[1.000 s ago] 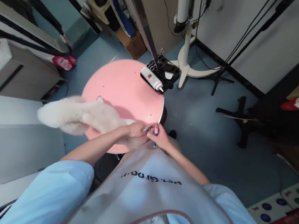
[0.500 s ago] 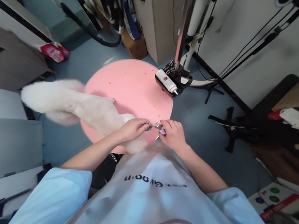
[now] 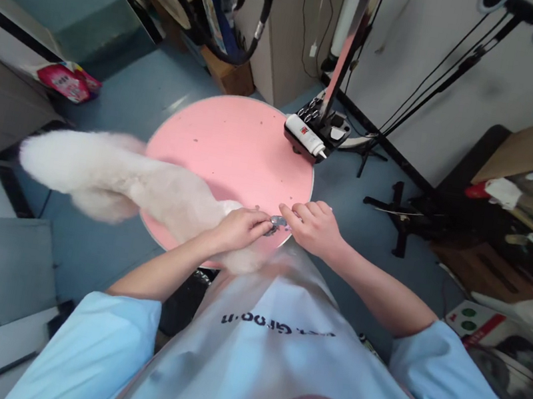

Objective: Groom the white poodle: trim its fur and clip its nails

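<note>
A white dog (image 3: 166,194) stands on the round pink table (image 3: 235,140), its fluffy head end or rear reaching past the left edge. My left hand (image 3: 242,228) is closed around one of its paws (image 3: 270,230), whose dark underside shows at my fingertips. Opposite it, my right hand (image 3: 315,227) grips a nail clipper (image 3: 278,220). The clipper's metal head is right at the paw; whether its blades touch a nail I cannot tell. Most of the clipper's handle is hidden by my right fingers.
A black tool holder (image 3: 330,132) with scissors and a white bottle (image 3: 304,135) is mounted on a post at the table's far right. Small dark bits lie on the tabletop. Black hoses (image 3: 262,17) hang at the upper left. A lamp stand's legs (image 3: 368,151) stand beyond.
My right hand has brought the clipper left, from just apart to right against the paw. My left hand stays on the paw. The view has shifted slightly.
</note>
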`<state>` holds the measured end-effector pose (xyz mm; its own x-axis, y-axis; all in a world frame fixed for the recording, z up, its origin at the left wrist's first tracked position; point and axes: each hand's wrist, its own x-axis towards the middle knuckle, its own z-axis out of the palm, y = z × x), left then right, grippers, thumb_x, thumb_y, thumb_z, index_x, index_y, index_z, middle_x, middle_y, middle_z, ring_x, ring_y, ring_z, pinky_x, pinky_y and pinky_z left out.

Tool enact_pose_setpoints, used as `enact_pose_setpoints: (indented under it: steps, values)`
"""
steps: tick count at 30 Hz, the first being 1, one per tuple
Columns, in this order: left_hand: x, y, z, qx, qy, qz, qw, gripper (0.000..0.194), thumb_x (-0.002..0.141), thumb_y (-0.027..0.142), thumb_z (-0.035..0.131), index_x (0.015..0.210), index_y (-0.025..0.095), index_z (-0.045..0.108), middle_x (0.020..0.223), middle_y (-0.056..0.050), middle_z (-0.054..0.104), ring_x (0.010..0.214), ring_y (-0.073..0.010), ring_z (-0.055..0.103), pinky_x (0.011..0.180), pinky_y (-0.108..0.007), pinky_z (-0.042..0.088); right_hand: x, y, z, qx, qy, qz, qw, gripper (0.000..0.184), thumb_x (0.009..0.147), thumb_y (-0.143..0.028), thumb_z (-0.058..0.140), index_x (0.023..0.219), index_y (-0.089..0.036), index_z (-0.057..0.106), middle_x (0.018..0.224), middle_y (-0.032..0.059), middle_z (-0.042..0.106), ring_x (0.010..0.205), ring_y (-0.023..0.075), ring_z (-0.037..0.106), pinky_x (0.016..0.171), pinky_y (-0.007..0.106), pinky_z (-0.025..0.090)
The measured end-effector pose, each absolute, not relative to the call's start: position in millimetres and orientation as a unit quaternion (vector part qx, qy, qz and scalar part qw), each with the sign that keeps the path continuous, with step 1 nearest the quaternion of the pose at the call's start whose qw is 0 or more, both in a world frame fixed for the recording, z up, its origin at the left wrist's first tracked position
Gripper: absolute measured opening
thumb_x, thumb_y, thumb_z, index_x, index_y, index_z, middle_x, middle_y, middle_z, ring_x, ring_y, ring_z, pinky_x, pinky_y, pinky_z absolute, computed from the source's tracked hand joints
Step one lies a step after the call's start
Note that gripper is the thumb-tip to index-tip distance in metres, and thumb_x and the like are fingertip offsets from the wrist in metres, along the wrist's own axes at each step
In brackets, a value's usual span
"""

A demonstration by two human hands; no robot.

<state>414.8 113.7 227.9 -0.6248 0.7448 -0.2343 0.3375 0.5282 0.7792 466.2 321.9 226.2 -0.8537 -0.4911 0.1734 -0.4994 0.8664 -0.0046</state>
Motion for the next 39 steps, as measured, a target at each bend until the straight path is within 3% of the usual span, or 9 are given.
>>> enact_pose_setpoints:
  steps: [10, 14, 18, 24, 32, 35, 39]
  values:
    - [410.6, 106.6, 225.6, 0.379, 0.811, 0.325, 0.304, 0.031, 0.092, 0.032, 0.041, 0.091, 0.02, 0.069, 0.085, -0.002, 0.069, 0.074, -0.0139, 0.061, 0.066, -0.024, 0.043, 471.6, 316.6, 229.3, 0.233, -0.972, 0.039, -0.016, 0.027, 0.09, -0.019, 0.043, 0.11, -0.017, 0.061, 0.074, 0.0044, 0.063, 0.063, 0.0139, 0.048, 0.06, 0.03, 0.022]
    - [410.5, 106.9, 225.9, 0.387, 0.802, 0.334, 0.309, 0.029, 0.091, 0.029, 0.041, 0.092, 0.019, 0.068, 0.084, -0.003, 0.068, 0.073, -0.0137, 0.06, 0.066, -0.024, 0.043, 474.4, 318.1, 227.7, 0.198, -0.975, 0.089, -0.05, 0.034, 0.084, -0.024, 0.052, 0.116, -0.019, 0.059, 0.082, 0.005, 0.066, 0.067, 0.0145, 0.053, 0.06, 0.028, 0.028]
    - [410.8, 107.2, 224.7, 0.375, 0.79, 0.364, 0.32, 0.028, 0.091, 0.03, 0.042, 0.091, 0.018, 0.068, 0.087, -0.003, 0.069, 0.076, -0.0139, 0.061, 0.069, -0.025, 0.044, 476.2, 320.3, 225.6, 0.129, -0.979, 0.154, -0.038, 0.044, 0.077, -0.024, 0.056, 0.12, -0.017, 0.057, 0.092, 0.0072, 0.066, 0.076, 0.0169, 0.056, 0.067, 0.028, 0.033]
    - [410.1, 107.8, 228.8, 0.372, 0.774, 0.387, 0.335, 0.03, 0.092, 0.032, 0.041, 0.087, 0.016, 0.065, 0.079, -0.003, 0.066, 0.071, -0.0129, 0.058, 0.067, -0.024, 0.043, 477.9, 322.1, 220.0, 0.204, -0.963, 0.174, -0.019, 0.045, 0.076, -0.023, 0.055, 0.121, -0.017, 0.058, 0.093, 0.0084, 0.065, 0.078, 0.0184, 0.054, 0.071, 0.031, 0.032]
    - [409.8, 105.2, 230.5, 0.363, 0.772, 0.397, 0.339, 0.027, 0.091, 0.03, 0.042, 0.086, 0.015, 0.064, 0.077, -0.002, 0.064, 0.068, -0.0116, 0.056, 0.064, -0.023, 0.042, 475.0, 316.9, 224.0, 0.196, -0.966, 0.154, -0.066, 0.044, 0.08, -0.024, 0.054, 0.124, -0.02, 0.057, 0.086, 0.006, 0.067, 0.069, 0.0153, 0.055, 0.062, 0.027, 0.031]
    - [410.3, 106.0, 233.2, 0.352, 0.773, 0.401, 0.342, 0.025, 0.09, 0.027, 0.042, 0.086, 0.015, 0.064, 0.081, -0.003, 0.066, 0.071, -0.0122, 0.057, 0.066, -0.023, 0.044, 475.2, 315.2, 225.0, 0.155, -0.971, 0.159, -0.086, 0.042, 0.081, -0.025, 0.054, 0.123, -0.023, 0.057, 0.087, 0.0046, 0.067, 0.07, 0.0155, 0.056, 0.059, 0.025, 0.031]
    - [410.0, 108.1, 242.5, 0.333, 0.77, 0.417, 0.35, 0.023, 0.087, 0.029, 0.046, 0.093, 0.017, 0.065, 0.094, -0.004, 0.067, 0.082, -0.0148, 0.06, 0.073, -0.026, 0.047, 479.1, 312.0, 217.5, 0.066, -0.977, 0.199, -0.037, 0.041, 0.077, -0.022, 0.056, 0.117, -0.02, 0.058, 0.095, 0.0063, 0.066, 0.081, 0.0186, 0.058, 0.068, 0.027, 0.037]
